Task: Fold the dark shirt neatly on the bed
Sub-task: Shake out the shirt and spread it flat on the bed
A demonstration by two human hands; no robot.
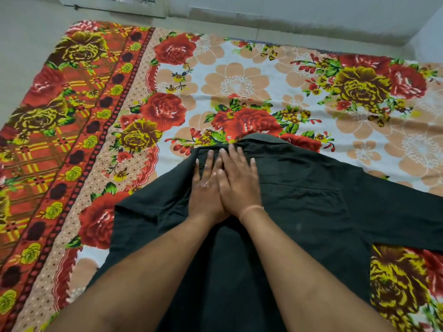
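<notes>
The dark shirt (311,212) lies spread on the bed (239,80), collar at the far end and a chest pocket on its right half. One sleeve stretches out to the right; the left sleeve is folded in over the body. My left hand (206,188) and my right hand (239,180) press flat side by side on the upper left chest just below the collar, fingers extended, the right slightly overlapping the left. Neither hand grips the cloth. A thin band circles my right wrist. My forearms hide the middle of the shirt.
A floral bedsheet in red, yellow and peach covers the bed, with a patterned border strip (79,140) on the left. Pale floor (24,56) shows at the left and far side, and a wall (311,10) runs along the back.
</notes>
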